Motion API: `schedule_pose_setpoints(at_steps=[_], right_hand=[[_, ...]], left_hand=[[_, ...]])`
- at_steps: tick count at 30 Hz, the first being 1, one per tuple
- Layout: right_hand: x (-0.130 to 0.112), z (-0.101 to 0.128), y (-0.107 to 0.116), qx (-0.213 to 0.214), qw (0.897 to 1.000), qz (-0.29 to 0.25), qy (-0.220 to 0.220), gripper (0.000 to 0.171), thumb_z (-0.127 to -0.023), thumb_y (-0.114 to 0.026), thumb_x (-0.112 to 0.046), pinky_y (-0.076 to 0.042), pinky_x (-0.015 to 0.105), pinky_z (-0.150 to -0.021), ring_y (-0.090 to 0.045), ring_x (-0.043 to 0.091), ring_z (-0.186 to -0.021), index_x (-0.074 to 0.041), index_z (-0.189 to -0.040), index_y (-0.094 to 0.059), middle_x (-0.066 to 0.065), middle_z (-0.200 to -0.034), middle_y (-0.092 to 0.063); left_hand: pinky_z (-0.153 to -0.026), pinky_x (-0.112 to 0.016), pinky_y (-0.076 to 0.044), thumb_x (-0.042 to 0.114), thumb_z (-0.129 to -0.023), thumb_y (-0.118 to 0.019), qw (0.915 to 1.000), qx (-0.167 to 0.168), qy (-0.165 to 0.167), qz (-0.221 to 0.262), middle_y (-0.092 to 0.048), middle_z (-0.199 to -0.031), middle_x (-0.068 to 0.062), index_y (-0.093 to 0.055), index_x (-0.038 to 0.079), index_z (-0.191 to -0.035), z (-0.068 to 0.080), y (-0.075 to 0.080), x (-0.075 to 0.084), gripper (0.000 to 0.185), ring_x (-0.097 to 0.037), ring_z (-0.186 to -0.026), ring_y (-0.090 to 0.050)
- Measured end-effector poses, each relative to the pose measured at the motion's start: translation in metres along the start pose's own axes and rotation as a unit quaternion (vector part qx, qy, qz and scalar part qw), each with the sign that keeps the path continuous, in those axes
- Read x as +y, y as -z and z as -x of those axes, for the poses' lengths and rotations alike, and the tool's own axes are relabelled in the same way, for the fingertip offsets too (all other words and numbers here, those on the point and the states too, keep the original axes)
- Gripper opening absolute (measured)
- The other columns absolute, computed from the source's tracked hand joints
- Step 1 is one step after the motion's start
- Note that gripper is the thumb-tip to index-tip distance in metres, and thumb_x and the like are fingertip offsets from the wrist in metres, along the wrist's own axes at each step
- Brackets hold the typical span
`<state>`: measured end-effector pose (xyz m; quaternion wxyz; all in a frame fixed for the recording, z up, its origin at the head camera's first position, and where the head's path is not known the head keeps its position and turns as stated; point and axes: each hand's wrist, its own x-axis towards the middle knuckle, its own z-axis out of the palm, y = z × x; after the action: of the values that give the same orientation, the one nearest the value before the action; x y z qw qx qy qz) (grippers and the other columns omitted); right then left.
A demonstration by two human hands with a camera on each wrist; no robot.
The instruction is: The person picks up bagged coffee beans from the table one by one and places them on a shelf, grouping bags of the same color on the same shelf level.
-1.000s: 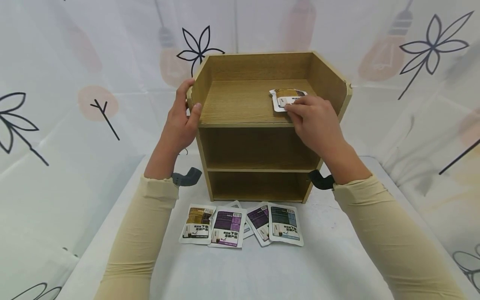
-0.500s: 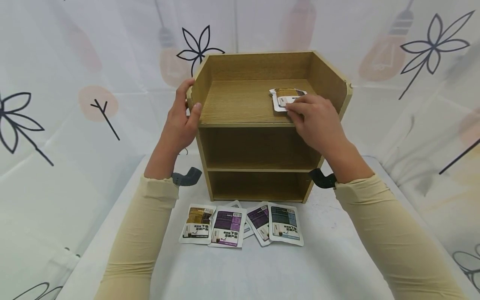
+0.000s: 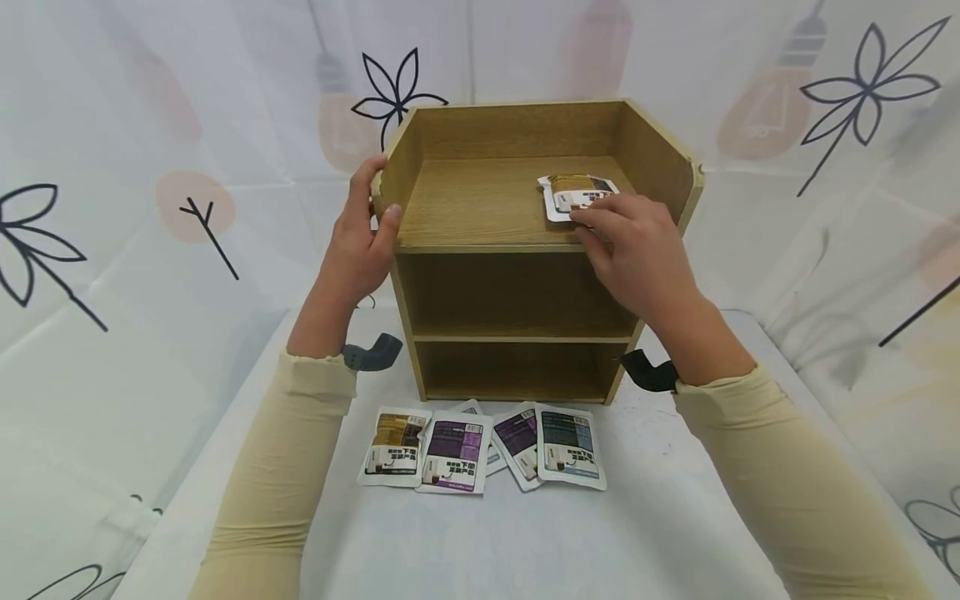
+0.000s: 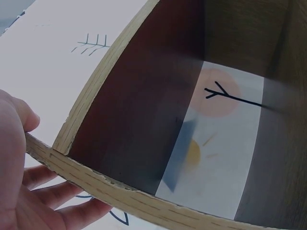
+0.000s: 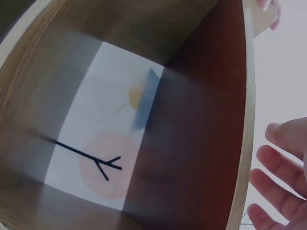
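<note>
A wooden shelf unit [image 3: 480, 204] with three levels stands on the white table. My left hand [image 3: 366, 229] grips the top of its left wall, thumb inside and fingers outside; in the left wrist view the hand [image 4: 17, 191] wraps the wall's edge [image 4: 96, 184]. A brown and white packet [image 3: 572, 190] lies at the right of the top level. My right hand [image 3: 628, 240] hovers at its near edge, fingers relaxed, fingertips touching or just over it. In the right wrist view, loose fingers [image 5: 280, 172] show beside the shelf's right wall [image 5: 243, 143].
Several flat packets [image 3: 457, 446], brown, purple and blue, lie in an overlapping row on the table [image 3: 487, 542] in front of the shelf. The two lower levels look empty. A patterned white curtain [image 3: 150, 167] hangs close behind and at both sides.
My right hand has drawn back slightly toward me from the packet on the top level. The left hand and the shelf have not moved.
</note>
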<state>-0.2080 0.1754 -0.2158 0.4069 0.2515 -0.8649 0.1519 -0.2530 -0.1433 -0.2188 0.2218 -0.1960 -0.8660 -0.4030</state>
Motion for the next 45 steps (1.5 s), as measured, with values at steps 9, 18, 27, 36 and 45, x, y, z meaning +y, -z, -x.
schedule_pose_setpoints(at_steps=[9, 18, 27, 36, 45], right_hand=[[-0.016, 0.011, 0.002, 0.040, 0.998, -0.033, 0.034, 0.021, -0.086, -0.069, -0.005, -0.046, 0.049, -0.088, -0.061, 0.036, -0.097, -0.003, -0.107, -0.074, 0.018, -0.103, -0.070], [-0.037, 0.022, -0.007, 0.064, 0.993, -0.067, 0.071, 0.022, -0.083, -0.071, -0.004, -0.048, 0.047, -0.086, -0.063, 0.033, -0.096, -0.003, -0.105, -0.074, 0.016, -0.100, -0.071], [-0.049, 0.032, -0.023, 0.062, 0.987, -0.094, 0.111, 0.022, -0.083, -0.072, -0.007, -0.049, 0.045, -0.088, -0.063, 0.031, -0.094, -0.005, -0.105, -0.073, 0.014, -0.098, -0.070], [-0.061, 0.045, -0.042, 0.044, 0.984, -0.119, 0.122, 0.025, -0.081, -0.075, -0.010, -0.051, 0.041, -0.090, -0.063, 0.027, -0.096, -0.006, -0.106, -0.073, 0.012, -0.100, -0.070], [-0.070, 0.055, -0.058, 0.019, 0.983, -0.140, 0.119, 0.029, -0.078, -0.079, -0.013, -0.051, 0.041, -0.092, -0.063, 0.025, -0.100, -0.008, -0.106, -0.073, 0.009, -0.103, -0.069]], left_hand=[[-0.099, -0.049, -0.048, 0.034, -0.102, -0.036, 1.0000, -0.002, 0.005, -0.002, -0.031, -0.152, -0.002, -0.014, 0.044, -0.146, 0.000, 0.001, 0.000, 0.051, -0.024, -0.132, -0.044], [-0.100, -0.051, -0.047, 0.034, -0.102, -0.035, 1.0000, -0.003, 0.009, -0.003, -0.030, -0.153, -0.001, -0.014, 0.044, -0.146, 0.000, 0.001, 0.000, 0.050, -0.025, -0.133, -0.043], [-0.102, -0.051, -0.045, 0.036, -0.101, -0.034, 0.9999, -0.006, 0.011, -0.009, -0.029, -0.154, -0.001, -0.013, 0.044, -0.147, 0.000, 0.001, 0.000, 0.051, -0.025, -0.134, -0.042], [-0.100, -0.052, -0.046, 0.037, -0.101, -0.035, 0.9998, -0.004, 0.012, -0.013, -0.030, -0.154, -0.002, -0.013, 0.045, -0.147, 0.001, 0.002, 0.000, 0.051, -0.026, -0.134, -0.042], [-0.099, -0.051, -0.048, 0.036, -0.101, -0.036, 0.9999, -0.006, 0.009, -0.013, -0.031, -0.153, -0.002, -0.014, 0.045, -0.146, 0.000, 0.003, 0.000, 0.051, -0.025, -0.134, -0.044]])
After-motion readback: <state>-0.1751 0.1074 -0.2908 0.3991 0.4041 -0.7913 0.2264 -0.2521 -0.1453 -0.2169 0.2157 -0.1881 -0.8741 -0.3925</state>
